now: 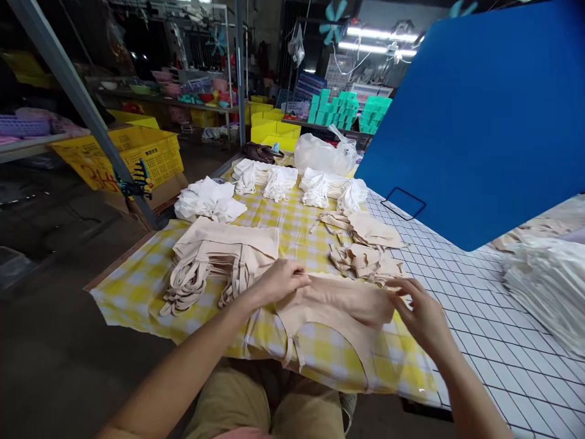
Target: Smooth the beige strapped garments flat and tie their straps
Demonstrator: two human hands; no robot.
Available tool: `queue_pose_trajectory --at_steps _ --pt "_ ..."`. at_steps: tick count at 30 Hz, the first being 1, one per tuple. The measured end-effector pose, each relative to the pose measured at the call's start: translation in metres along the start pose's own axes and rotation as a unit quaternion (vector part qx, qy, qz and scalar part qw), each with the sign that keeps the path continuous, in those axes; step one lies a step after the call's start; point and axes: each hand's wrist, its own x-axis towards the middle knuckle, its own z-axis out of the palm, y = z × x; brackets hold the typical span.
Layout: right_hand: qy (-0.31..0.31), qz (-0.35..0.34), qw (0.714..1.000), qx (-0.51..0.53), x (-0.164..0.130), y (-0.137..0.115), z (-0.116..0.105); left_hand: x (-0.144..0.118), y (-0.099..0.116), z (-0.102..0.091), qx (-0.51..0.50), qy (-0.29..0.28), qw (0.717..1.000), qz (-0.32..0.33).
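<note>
A beige camisole top [338, 299] with thin straps lies spread on the yellow checked tablecloth [201, 329] before me. My left hand [284, 280] pinches its upper left edge, fingers closed. At the opposite corner, my right hand [418, 308] has its thumb and fingertips pressed on the fabric. The straps hang toward the near table edge. Left of my left hand sits a stack of folded beige camisoles [223, 250], straps looped in front. Just beyond the spread top are two loose beige heaps, a nearer one [365, 263] and a farther one [372, 228].
Folded white stacks [333, 183] and a crumpled white pile [210, 198] lie farther back, near a plastic bag [324, 152]. A large blue panel [484, 122] rises at right above a white gridded surface [484, 329]. A metal post [82, 97] and yellow crate [137, 152] are left.
</note>
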Motion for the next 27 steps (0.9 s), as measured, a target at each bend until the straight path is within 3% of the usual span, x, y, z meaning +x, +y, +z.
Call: queue_pose_trajectory --at_steps 1,5,8,12,16,19,24,27 --pt "-0.008 -0.015 1.000 0.023 -0.002 -0.017 0.005 0.000 0.008 0.003 -0.010 -0.005 1.000 0.006" --pt "-0.155 -0.034 0.971 0.178 -0.009 -0.088 0.022 0.000 0.039 0.012 -0.077 -0.023 0.996 0.023" --pt "-0.201 -0.009 0.941 0.274 -0.008 -0.113 0.024 -0.004 0.048 0.010 -0.132 -0.030 0.990 0.029" --pt "-0.241 0.013 0.932 0.272 -0.005 -0.111 0.010 -0.011 0.037 0.004 -0.236 -0.122 0.962 0.055" --pt "-0.228 0.037 0.928 0.294 -0.006 -0.105 -0.011 -0.014 0.022 0.006 -0.297 -0.217 0.927 0.080" --pt "-0.216 0.043 0.928 0.300 -0.005 -0.107 -0.022 -0.015 0.023 0.007 -0.273 -0.202 0.936 0.095" --pt "-0.302 -0.009 0.931 0.205 -0.002 -0.122 -0.028 -0.020 0.047 -0.002 -0.241 -0.166 0.951 0.105" --pt "-0.290 -0.019 0.935 0.204 -0.004 -0.127 -0.038 -0.024 0.055 -0.010 -0.251 -0.171 0.948 0.091"
